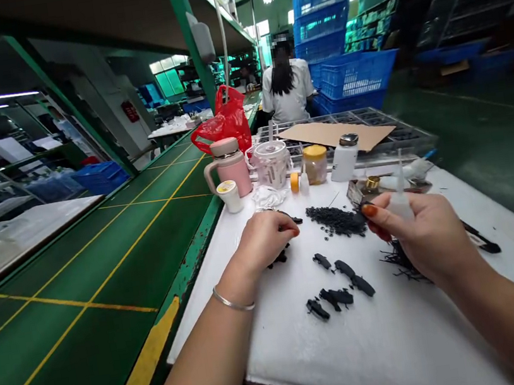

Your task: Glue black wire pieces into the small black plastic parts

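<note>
My left hand [268, 237], with a metal bangle at the wrist, is over the left side of the white tabletop [298, 346]. Its fingers are curled together above black pieces; whatever they pinch is hidden. On the right, my right hand [427, 229] is closed around a small translucent dropper bottle [401, 203], its thin nozzle pointing up. Something dark shows at its thumb tip, too unclear to name. Several black molded pieces [362, 286] lie between the hands. Behind them spreads a heap of small black rings [337, 219]. Thin black strips [403, 261] lie under my right hand.
A pink thermos [233, 170], a clear lidded jug [272, 163], a yellow-lidded jar [316, 166] and a white bottle [344, 160] line the back. A green conveyor belt [117, 256] runs along the left. Ahead, a person [287, 89] sits beside blue crates [355, 73].
</note>
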{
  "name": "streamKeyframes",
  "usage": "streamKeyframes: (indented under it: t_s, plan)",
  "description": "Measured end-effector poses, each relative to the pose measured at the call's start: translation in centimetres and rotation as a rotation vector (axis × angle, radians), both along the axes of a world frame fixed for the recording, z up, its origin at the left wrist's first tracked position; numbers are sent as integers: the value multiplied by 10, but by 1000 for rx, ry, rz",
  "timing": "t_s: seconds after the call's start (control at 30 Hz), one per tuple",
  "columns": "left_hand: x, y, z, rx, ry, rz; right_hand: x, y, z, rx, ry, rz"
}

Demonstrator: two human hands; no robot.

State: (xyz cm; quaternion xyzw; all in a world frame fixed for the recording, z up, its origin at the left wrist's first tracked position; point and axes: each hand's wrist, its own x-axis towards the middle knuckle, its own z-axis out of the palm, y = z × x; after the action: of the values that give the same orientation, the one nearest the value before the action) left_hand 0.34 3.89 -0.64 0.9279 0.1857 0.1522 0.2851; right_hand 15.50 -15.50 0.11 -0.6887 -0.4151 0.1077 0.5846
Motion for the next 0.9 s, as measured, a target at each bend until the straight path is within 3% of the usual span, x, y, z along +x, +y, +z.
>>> streamKeyframes:
  t_s: [0.3, 0.6, 0.77, 0.9]
  plan:
    - [-2, -6, -5, 356, 275, -5, -5, 1, 2, -32, 17, 30]
    - [2, -10, -5, 364, 194, 53, -6, 4, 2, -58, 18, 52]
    - [23, -23, -20, 289, -69, -85, -4, 0, 3, -74, -28, 41]
    - [42, -35, -33, 287, -63, -195, -7, 0, 3, -108, -126, 30]
